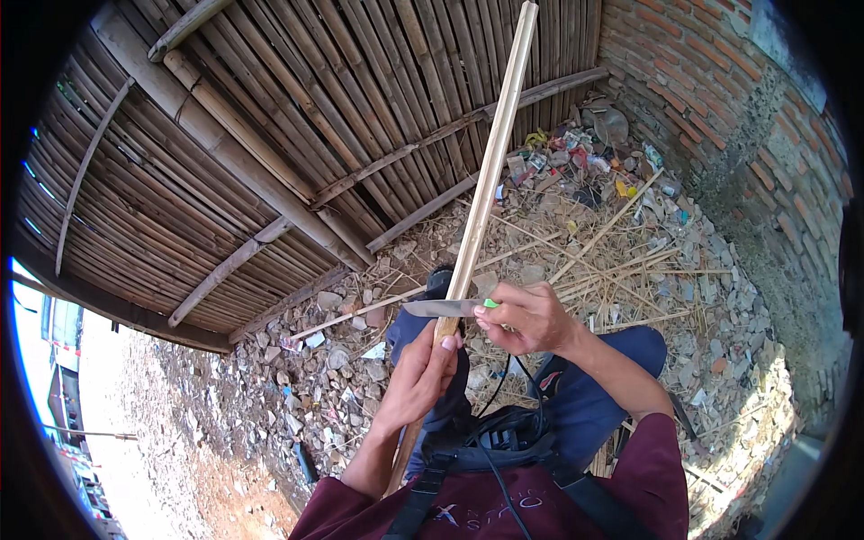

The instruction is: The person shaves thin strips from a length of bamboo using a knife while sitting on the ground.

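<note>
A long pale split bamboo strip [489, 180] slants up and away from my lap, its hollow inner side showing. My left hand [421, 376] is wrapped around its lower part, and the strip's tail runs down past my left forearm. In my right hand [533, 318] is a knife [445, 308] with a green handle, gripped in closed fingers. The blade points left and lies across the strip just above my left hand. Whether the edge has cut into the bamboo, I cannot tell.
A bamboo slat wall [360, 99] rises ahead and left, a brick wall [702, 90] at the right. Rubble [337, 360] covers the ground, with thin bamboo strips [612, 225] and litter [585, 157] near the far corner. A black cable [498, 387] hangs over my lap.
</note>
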Available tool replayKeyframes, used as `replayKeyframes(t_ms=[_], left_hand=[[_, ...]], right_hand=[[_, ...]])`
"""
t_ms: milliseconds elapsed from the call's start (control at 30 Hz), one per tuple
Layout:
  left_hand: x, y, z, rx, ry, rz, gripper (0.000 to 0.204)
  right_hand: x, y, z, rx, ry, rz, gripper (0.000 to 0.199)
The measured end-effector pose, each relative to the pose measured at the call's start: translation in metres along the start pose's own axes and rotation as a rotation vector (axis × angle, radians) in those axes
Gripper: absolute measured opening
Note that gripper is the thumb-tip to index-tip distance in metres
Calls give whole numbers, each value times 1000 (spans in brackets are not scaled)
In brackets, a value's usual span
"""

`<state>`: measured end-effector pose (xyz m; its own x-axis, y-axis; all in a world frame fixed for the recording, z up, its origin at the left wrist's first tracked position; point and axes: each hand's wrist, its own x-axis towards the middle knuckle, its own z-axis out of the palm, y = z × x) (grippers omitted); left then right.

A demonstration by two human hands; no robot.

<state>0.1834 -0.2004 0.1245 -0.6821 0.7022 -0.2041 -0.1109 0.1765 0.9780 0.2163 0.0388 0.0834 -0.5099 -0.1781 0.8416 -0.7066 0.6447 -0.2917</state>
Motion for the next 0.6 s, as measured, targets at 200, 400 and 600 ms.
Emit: replayKeyframes(t_ms=[200, 400, 600], left_hand=[[-3, -6, 4, 25, 14, 43, 24], [-7, -8, 3, 43, 13, 35, 24], [-5, -10, 8, 159, 61, 127, 23]], right_hand=[[4, 2, -9, 0, 11, 21, 19], [1, 4, -11, -23, 21, 22, 18], [3, 1, -9, -11, -11, -14, 20]])
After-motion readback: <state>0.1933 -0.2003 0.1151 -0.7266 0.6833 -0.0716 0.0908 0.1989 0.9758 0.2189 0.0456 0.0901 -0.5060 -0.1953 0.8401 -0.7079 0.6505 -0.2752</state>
